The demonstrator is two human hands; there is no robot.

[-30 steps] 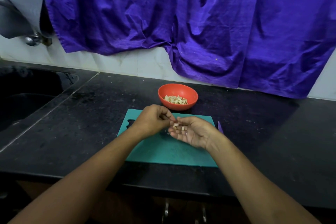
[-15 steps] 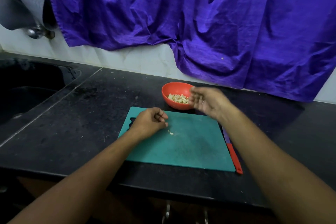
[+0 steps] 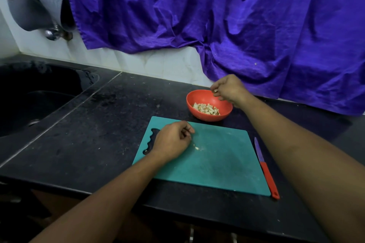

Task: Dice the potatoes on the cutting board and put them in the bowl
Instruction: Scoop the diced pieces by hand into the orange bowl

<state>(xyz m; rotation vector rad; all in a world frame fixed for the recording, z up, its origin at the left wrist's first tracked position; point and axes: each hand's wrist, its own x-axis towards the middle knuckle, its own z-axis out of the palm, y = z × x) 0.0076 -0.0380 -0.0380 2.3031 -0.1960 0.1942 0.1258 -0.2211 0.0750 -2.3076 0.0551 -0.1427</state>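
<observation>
Head view, single frame.

Right hand (image 3: pixel 229 89): held over the far right rim of the red bowl (image 3: pixel 190 104), fingers curled downward, back of the hand to the camera. A pale speck shows at the fingertips (image 3: pixel 215 90); whether it is a potato piece or a nail cannot be told, so grip undetermined. The hand hides part of the bowl's rim.

Left hand (image 3: pixel 171 142): rests on the left part of the green cutting board (image 3: pixel 217 162), fingers loosely curled, nothing seen in it; palm side hidden. It covers part of the board's handle cut-out.

Diced potato (image 3: pixel 206 109): heaped in the bottom of the bowl, just beyond the board's far edge. A few pale scraps (image 3: pixel 197 148) lie on the board beside the left hand; too small to make out.

Knife (image 3: pixel 265 167): red handle, lies on the black counter (image 3: pixel 98 134) along the board's right edge.

Sink (image 3: pixel 29 94) dark at left, interior hard to read. Purple cloth (image 3: pixel 217 16) covers most of the wall; tap (image 3: pixel 49 33) partly cut off at the frame's left edge
</observation>
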